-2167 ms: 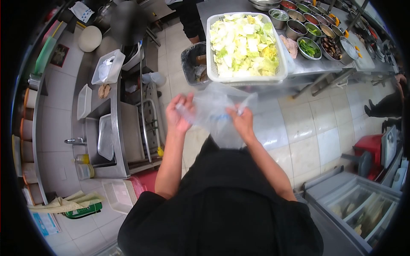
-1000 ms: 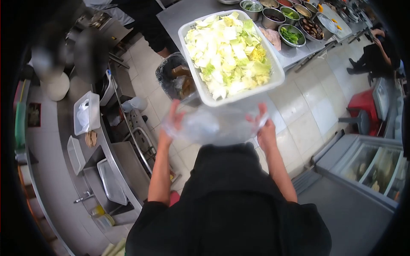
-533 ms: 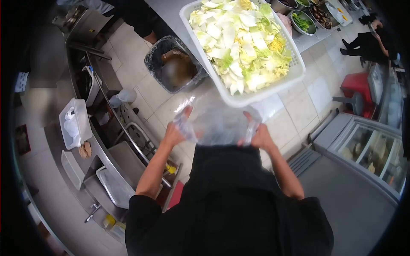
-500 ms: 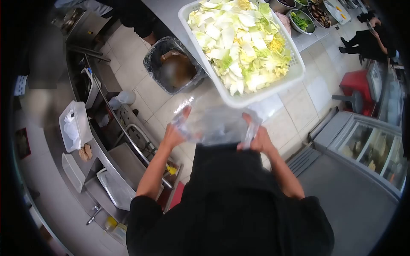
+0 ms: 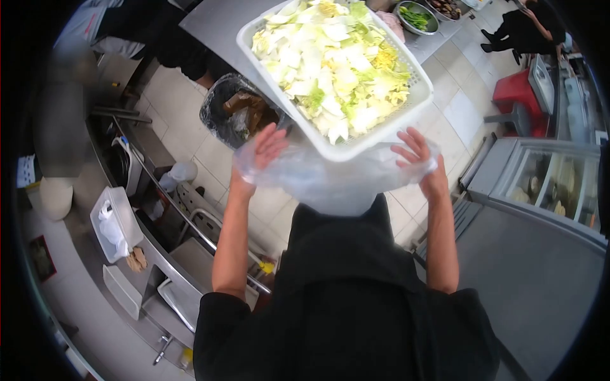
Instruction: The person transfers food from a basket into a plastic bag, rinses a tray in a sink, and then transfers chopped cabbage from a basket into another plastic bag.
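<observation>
A clear plastic bag (image 5: 337, 181) is stretched between my hands, in front of my apron. My left hand (image 5: 262, 152) is inside or behind the film at the bag's left side, fingers spread and pointing up. At the right side my right hand (image 5: 420, 159) has its fingers apart too, with film around the thumb and wrist. Just beyond the bag, a white basket (image 5: 340, 151) full of chopped cabbage (image 5: 337, 70) rests on the metal table's near edge.
A lined bin (image 5: 219, 105) with cardboard and plastic stands left of the metal table (image 5: 219, 32). Bowls of green vegetables (image 5: 416, 17) are at the upper right. One person (image 5: 518, 32) stands far right, another (image 5: 171, 35) upper left. A glass-topped cooler (image 5: 553, 178) is right.
My hands have moved apart and up, and the bag is spread wider between them. My fingers have opened out. The basket and table sit further left and higher in view.
</observation>
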A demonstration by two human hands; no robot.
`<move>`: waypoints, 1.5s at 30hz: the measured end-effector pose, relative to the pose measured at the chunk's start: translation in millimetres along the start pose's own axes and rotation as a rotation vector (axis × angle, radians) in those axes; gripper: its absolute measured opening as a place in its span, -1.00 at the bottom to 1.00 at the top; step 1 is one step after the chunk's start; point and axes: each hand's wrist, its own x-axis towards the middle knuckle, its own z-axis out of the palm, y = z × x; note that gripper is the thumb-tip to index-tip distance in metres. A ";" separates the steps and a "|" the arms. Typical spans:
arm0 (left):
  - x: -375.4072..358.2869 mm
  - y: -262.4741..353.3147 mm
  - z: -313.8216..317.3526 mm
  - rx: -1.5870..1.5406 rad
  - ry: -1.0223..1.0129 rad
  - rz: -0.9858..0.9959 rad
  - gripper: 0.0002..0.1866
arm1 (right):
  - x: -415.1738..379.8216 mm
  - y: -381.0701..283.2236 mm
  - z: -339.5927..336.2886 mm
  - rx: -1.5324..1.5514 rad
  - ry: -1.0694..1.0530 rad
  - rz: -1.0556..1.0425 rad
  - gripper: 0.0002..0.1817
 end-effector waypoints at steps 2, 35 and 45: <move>12.6 11.8 -1.5 -0.136 -0.032 -0.013 -0.19 | 2.8 -11.0 2.9 0.014 0.016 -0.028 -0.20; 169.6 23.5 18.2 -0.433 0.448 0.173 -0.59 | 119.9 -27.3 -6.8 -0.626 0.579 -0.441 -0.55; 205.1 58.3 2.2 0.195 0.722 0.162 -0.63 | 143.4 -17.2 -24.6 -0.463 0.492 -0.355 -0.84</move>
